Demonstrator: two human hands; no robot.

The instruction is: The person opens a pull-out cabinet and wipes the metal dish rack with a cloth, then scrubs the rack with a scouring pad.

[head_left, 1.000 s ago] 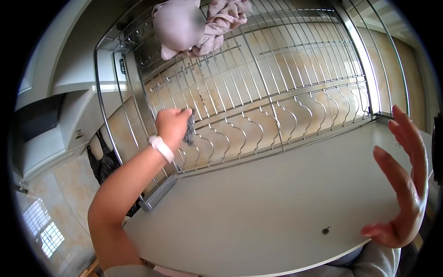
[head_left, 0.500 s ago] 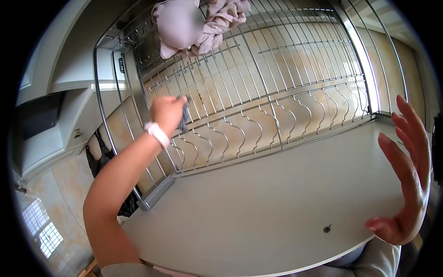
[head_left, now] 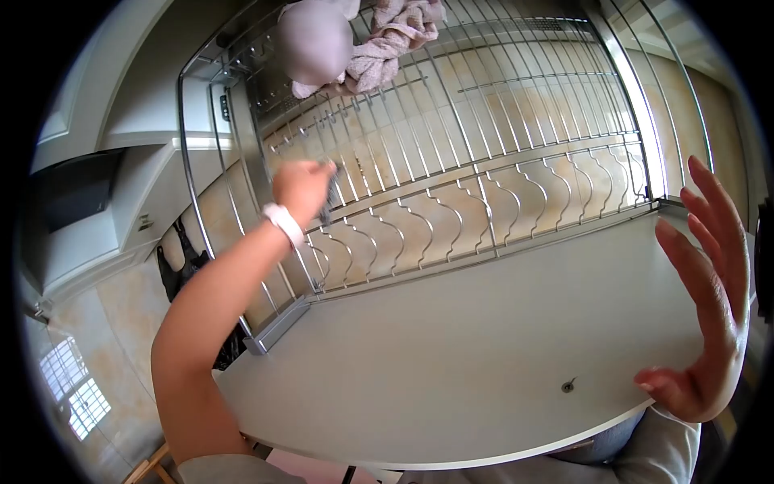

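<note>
My left hand [head_left: 302,192] is closed around a grey scouring pad [head_left: 329,202], held against the left part of a metal wire rack [head_left: 488,202]. A pale band circles that wrist. Slight blur softens the hand and the pad. At the right, my right hand [head_left: 713,306] is raised with its fingers apart and holds nothing; it is over the right end of a light grey panel [head_left: 451,355]. Wavy wire dividers run along the rack's near side. A pinkish cloth [head_left: 387,56] lies on the far part of the rack.
Beside the cloth is a pale rounded shape [head_left: 314,40], blurred out. White cabinets [head_left: 181,97] stand at the left, with a black bag [head_left: 179,258] below them. A small round metal fitting [head_left: 568,386] sits on the panel. Metal rails rise at both rack ends.
My left hand has moved slightly away from me along the rack with the grey pad. My right hand has shifted a little and remains open. The view has tilted slightly.
</note>
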